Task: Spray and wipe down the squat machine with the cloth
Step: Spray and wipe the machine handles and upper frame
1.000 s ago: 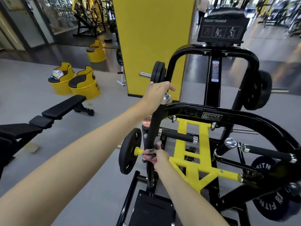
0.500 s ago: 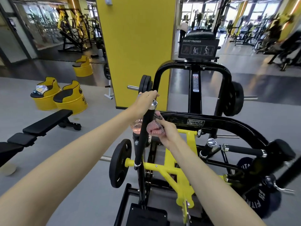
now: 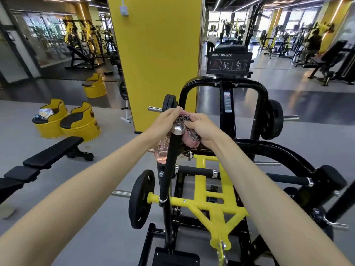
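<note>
The fingers point(image 3: 189, 124) of the right hand point(image 3: 203, 127) are curled round a pink cloth point(image 3: 190, 140), which is bunched in the grip just right of centre in the frame. The cloth's upper edge is pinched by the bent fingertips of the left hand point(image 3: 165, 121), so that it is held by both hands at once. The cloth is pressed against the top of a black upright handle point(image 3: 171, 166), just behind and beside its chrome cap point(image 3: 178, 128). Below the left wrist a clear bottle point(image 3: 162, 151) of pinkish liquid is seen, partly hidden by the handle; whether it is held cannot be told. Both bare forearms are stretched in from the lower corners.

The handle belongs to the squat machine point(image 3: 227, 123), whose black tubing fills the centre and right of the frame, with a yellow frame point(image 3: 211, 202) low in the middle and a weight plate point(image 3: 141, 198) at lower centre-left. A placard point(image 3: 228, 63) reading "SQUAT TRAINER" is mounted above. A black bench point(image 3: 51, 152) lies at the left, yellow barrel seats point(image 3: 80, 125) are set behind it, and a yellow pillar point(image 3: 159, 64) rises at upper centre.
</note>
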